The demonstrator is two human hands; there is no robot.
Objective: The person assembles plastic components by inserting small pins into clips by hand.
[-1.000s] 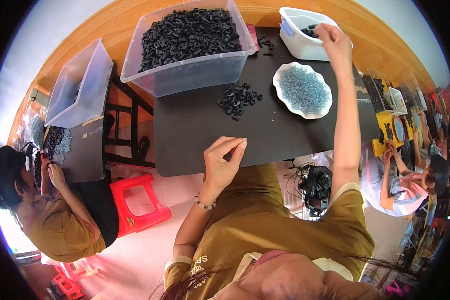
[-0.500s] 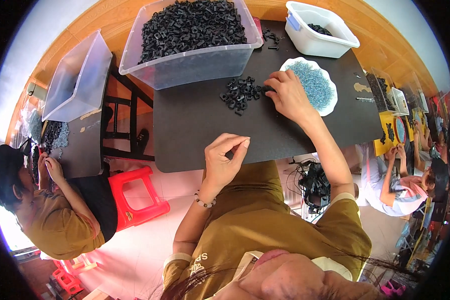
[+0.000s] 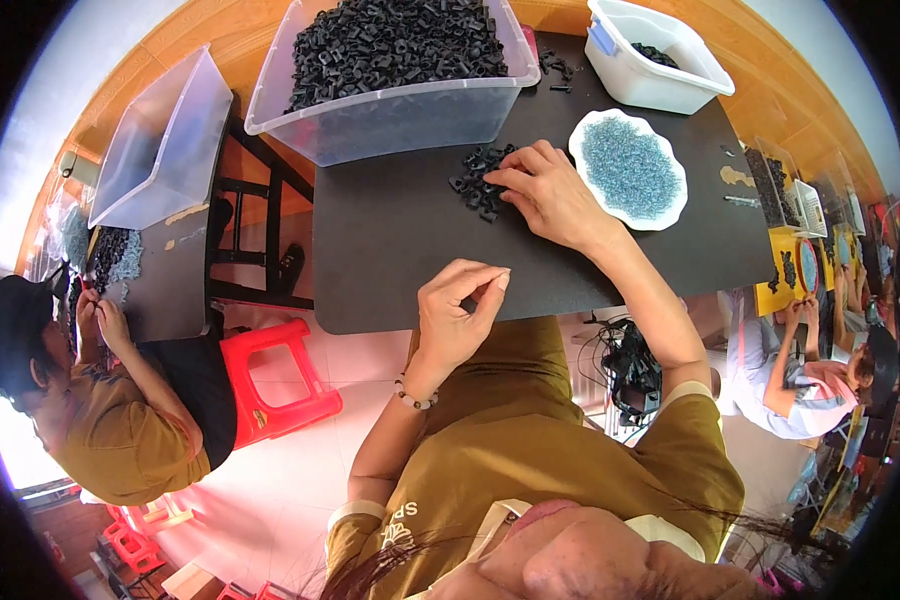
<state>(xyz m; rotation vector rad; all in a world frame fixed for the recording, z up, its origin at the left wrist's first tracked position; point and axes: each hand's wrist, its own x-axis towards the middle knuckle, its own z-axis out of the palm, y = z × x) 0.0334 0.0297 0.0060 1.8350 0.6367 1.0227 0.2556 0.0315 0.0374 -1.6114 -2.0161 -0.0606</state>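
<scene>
the right hand has its fingertips at the small pile of black plastic parts on the dark table, left of the white scalloped plate; i cannot tell whether it grips one. near the table's near edge, the left hand pinches thumb to forefinger, any contents hidden.

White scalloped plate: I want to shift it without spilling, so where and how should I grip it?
Probably pinch the white scalloped plate by its right rim, coming from the right and keeping it level. It lies flat, its wavy rim ringing the small bluish pieces; the right hand and piled black parts are on its left.
</scene>
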